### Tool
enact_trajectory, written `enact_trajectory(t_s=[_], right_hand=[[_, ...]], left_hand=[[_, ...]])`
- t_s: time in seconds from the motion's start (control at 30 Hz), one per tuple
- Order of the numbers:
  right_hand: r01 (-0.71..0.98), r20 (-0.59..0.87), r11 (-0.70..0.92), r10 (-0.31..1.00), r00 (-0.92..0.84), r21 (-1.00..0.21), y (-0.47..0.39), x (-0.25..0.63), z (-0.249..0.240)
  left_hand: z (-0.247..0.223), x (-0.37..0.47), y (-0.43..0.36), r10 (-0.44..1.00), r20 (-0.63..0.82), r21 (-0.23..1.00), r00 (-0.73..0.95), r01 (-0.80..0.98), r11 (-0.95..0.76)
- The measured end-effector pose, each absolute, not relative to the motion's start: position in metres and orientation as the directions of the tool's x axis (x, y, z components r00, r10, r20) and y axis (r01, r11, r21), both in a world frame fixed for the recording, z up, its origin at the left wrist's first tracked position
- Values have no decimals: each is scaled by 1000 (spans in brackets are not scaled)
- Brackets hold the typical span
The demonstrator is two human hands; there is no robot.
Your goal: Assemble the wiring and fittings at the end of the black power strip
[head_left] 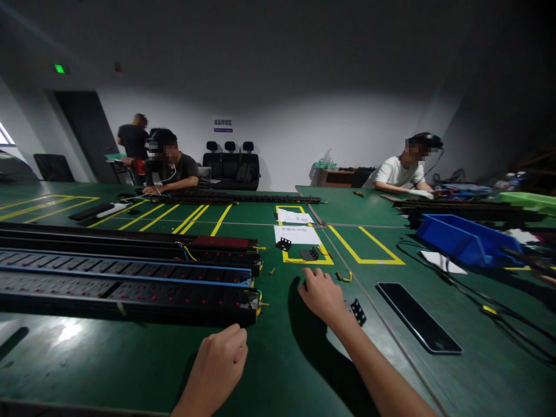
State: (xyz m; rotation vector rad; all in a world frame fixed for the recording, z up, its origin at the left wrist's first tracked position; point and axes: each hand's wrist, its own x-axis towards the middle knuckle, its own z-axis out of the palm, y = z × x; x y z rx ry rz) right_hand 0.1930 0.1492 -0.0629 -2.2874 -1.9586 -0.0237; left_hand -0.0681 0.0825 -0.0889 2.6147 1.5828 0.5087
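My left hand (pixel 223 359) is closed in front of the ends of the long black power strips (pixel 174 292), its curled fingers hiding whatever may be in them. Further forward, my right hand (pixel 321 292) is over the green table, fingers bent down and together; what they hold, if anything, is hidden. Near its wrist lies a black bracket with holes (pixel 358 311). A short yellow-green wire (pixel 344 278) lies just beyond that hand. A small brass-coloured screw (pixel 271 271) rests between the strips and my right hand. Yellow wire ends stick out at the strips' right ends.
A dark-screened phone (pixel 419 318) lies to the right, near black cables (pixel 460 284) and a blue bin (pixel 469 240). Paper sheets (pixel 296 234) and black brackets (pixel 309 253) lie ahead by yellow tape. Two people sit across the table; another person stands behind.
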Motion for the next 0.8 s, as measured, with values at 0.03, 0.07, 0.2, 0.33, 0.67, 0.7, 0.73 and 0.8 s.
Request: enact_trajectory(t_s=[0.03,0.07,0.2,0.33,0.67,0.7,0.73,0.8], right_hand=[[985,88,-146,984,154,-93,149,193,-63],[985,86,-140,985,149,-95,149,192,-64],[990,107,-80,990,93,-116,148,189,-65],[976,143,94,988,-65,-199,147,183,-65],[988,204,-49,976,79,-148,151,196,-57],[987,200,-83,974,109,-136,152,201,-55],[985,204,-118,968,143,-128,153,207,-54],[974,199,-180,958,206,-141,157,220,-51]], left_hand=[[-89,-68,83,868,256,204,425,854,-478],[-89,-68,83,867,257,203,426,854,-480],[-91,-68,84,864,267,198,427,853,-482],[-93,-69,84,864,263,198,430,852,-485],[-89,-68,85,867,244,199,433,853,-482],[-89,-68,85,868,246,201,433,853,-482],[-89,-68,85,868,249,203,431,853,-481],[-90,-68,85,868,256,210,425,852,-479]])
